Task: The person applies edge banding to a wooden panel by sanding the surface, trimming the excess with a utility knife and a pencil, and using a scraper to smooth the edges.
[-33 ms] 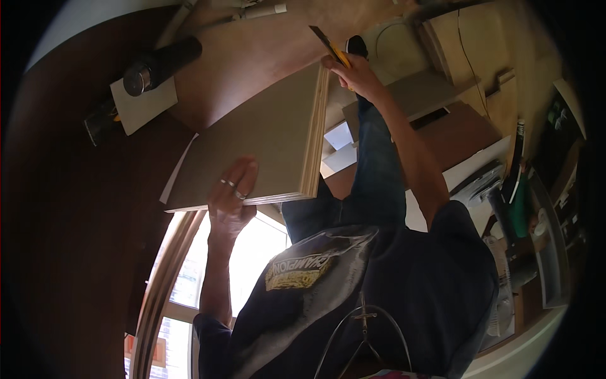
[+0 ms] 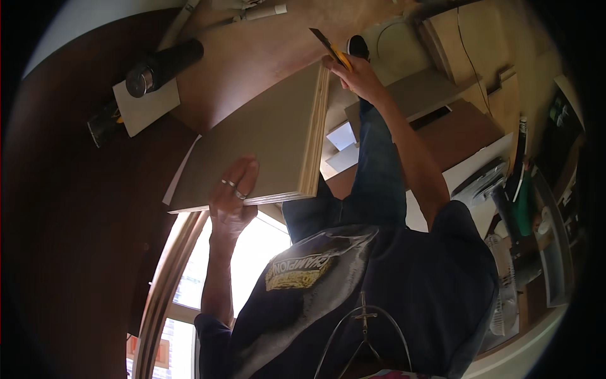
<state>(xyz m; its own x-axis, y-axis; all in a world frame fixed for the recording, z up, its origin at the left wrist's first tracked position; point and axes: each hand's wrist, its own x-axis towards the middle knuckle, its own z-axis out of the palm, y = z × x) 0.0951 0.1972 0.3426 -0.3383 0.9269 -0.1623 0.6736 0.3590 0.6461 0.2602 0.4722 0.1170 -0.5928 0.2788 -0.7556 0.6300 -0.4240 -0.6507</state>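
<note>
A grey-faced panel (image 2: 252, 136) with a pale layered edge, like a stack of thin boards or plywood, lies in front of me. My left hand (image 2: 235, 187), with rings on its fingers, grips its near edge. The fingers press on the top face and the thumb is hidden. At the panel's far right corner, my right hand (image 2: 358, 77) is closed around a yellow utility knife (image 2: 341, 58). The dark blade is out and points up and left, away from me. Some right fingertips are beside the corner; I cannot tell whether they touch it.
On the dark brown surface (image 2: 95, 208) at left stand a black cylindrical bottle (image 2: 164, 66) and a pale square card (image 2: 148, 104). Flat boards (image 2: 451, 136) lie low on the right, near a fan-like appliance (image 2: 483, 180). A bright window (image 2: 255, 256) is below the panel.
The view has shifted very slightly. Both hands keep their hold on the panel and the utility knife.
</note>
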